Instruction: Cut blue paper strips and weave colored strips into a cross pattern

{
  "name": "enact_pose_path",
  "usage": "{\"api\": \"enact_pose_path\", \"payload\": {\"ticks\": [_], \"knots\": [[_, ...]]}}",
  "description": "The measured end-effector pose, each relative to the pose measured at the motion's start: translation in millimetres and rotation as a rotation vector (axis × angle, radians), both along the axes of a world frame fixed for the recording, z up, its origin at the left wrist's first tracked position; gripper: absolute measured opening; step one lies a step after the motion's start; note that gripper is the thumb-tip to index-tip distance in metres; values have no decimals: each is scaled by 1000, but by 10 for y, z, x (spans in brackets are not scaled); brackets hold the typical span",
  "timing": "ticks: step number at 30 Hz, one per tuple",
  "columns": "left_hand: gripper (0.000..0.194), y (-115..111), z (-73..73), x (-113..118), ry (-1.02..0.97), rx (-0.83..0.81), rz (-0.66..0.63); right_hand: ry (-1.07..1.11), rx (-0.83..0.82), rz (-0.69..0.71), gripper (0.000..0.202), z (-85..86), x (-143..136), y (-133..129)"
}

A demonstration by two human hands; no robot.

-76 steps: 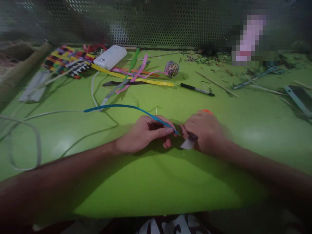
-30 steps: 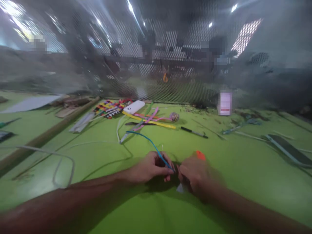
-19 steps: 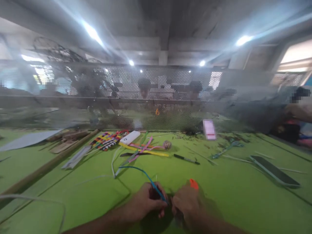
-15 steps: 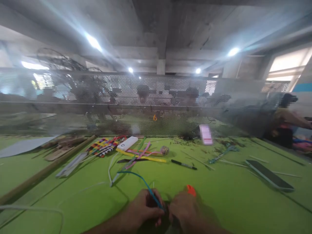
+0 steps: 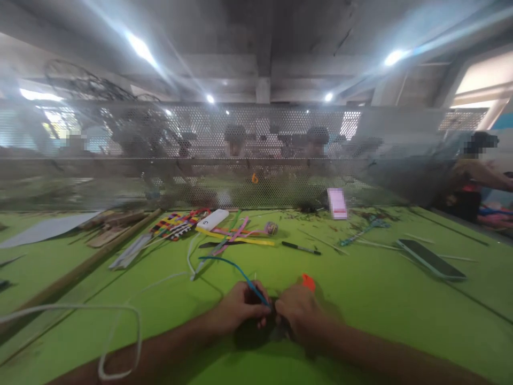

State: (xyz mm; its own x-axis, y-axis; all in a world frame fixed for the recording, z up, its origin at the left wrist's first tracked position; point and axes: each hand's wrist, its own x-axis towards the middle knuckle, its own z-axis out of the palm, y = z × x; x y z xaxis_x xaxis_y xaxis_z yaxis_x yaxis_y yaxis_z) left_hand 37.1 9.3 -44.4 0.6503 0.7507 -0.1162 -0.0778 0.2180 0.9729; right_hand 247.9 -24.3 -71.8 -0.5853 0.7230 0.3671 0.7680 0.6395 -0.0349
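My left hand [image 5: 245,306] pinches a thin blue strip [image 5: 230,262], whose free end arcs up and away to the left over the green table [image 5: 168,331]. Close beside it, my right hand [image 5: 298,307] is closed, with orange-red handles [image 5: 308,282] showing past its knuckles; they look like part of a cutting tool, mostly hidden. Both hands nearly touch at the fingertips. A dark, blurred object lies between and below them, too dim to make out.
Colored strips [image 5: 236,238], a white power bank [image 5: 213,219], a woven piece [image 5: 174,224], a black pen [image 5: 300,247], a ball [image 5: 271,228] and a phone [image 5: 432,259] lie beyond. A white cable [image 5: 138,331] loops at left. A perforated divider [image 5: 256,198] stands behind.
The camera view has tilted down, so the table and hands appear higher and more of both forearms shows. The hands keep nearly the same hold and stay close together.
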Motion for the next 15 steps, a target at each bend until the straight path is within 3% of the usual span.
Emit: {"api": "enact_pose_path", "payload": {"ticks": [3,15], "knots": [[44,-2,35,-12,8,3,0,14,76,-1,10,68,-22,-26],[45,19,18,-35,-1,-15,-34,31,-10,64,11,256,-15,-104]]}}
